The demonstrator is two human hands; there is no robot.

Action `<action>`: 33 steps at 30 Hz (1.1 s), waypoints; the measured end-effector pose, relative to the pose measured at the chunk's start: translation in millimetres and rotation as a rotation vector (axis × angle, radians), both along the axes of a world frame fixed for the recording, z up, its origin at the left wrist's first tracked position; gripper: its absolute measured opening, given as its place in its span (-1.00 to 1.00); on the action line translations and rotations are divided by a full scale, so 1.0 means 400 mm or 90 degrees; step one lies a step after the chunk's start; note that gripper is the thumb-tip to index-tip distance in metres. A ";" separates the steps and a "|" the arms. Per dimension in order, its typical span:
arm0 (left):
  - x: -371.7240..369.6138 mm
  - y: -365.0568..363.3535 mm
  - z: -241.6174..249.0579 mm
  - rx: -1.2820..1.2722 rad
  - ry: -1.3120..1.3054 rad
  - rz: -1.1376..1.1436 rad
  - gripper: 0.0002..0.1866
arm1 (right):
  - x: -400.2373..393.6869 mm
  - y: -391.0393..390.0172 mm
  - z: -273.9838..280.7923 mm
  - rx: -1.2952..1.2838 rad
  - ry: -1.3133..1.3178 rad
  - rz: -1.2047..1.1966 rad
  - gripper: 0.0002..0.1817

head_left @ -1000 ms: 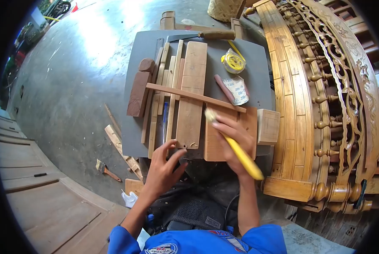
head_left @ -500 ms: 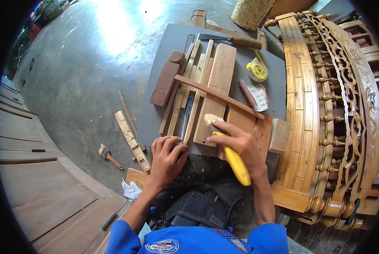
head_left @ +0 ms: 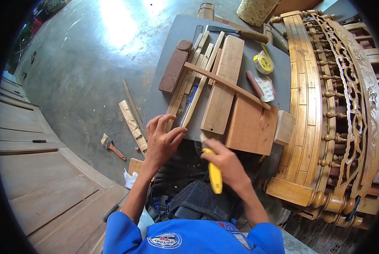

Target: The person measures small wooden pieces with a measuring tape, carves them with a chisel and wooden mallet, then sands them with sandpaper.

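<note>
My right hand is closed around a paintbrush with a yellow handle. Its pale bristles, blurred by motion, are at the near edge of the grey board. My left hand has curled fingers on the near ends of thin wooden strips, with the thumb against the right one. Between those strips lies a blue pen. Just right of them is a long wooden block, beside a wider reddish-brown board. A narrow wooden stick lies across the pieces.
A dark red block, a chisel, a yellow tape measure and sandpaper lie on the grey board. Carved wooden furniture stands close on the right. Another brush and wood offcuts lie on the floor at left.
My right hand has drawn the brush leftward and toward me, off the long block to the board's near edge. My left hand stays at the strips. The view has shifted slightly.
</note>
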State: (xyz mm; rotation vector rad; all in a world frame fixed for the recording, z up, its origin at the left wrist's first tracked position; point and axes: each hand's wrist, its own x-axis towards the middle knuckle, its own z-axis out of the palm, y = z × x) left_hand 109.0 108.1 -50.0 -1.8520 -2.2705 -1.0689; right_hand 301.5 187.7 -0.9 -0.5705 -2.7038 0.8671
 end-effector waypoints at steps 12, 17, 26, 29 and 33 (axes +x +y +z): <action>-0.044 -0.053 -0.001 0.063 -0.092 0.087 -0.76 | 0.046 -0.076 -0.142 -0.121 -0.013 -0.155 -0.70; -0.033 -0.029 0.011 0.070 -0.101 0.072 -0.77 | 0.081 -0.085 -0.135 -0.278 0.025 -0.112 -0.70; 0.025 0.004 0.038 0.071 -0.051 -0.082 -0.70 | 0.204 0.015 0.064 0.217 0.115 -0.480 -0.76; 0.078 0.053 0.083 0.076 -0.001 -0.195 -0.66 | 0.202 -0.004 0.089 -0.200 0.147 -0.216 -0.72; 0.105 0.096 0.098 0.049 0.023 -0.249 -0.59 | 0.216 0.041 0.071 0.042 0.086 -0.366 -0.71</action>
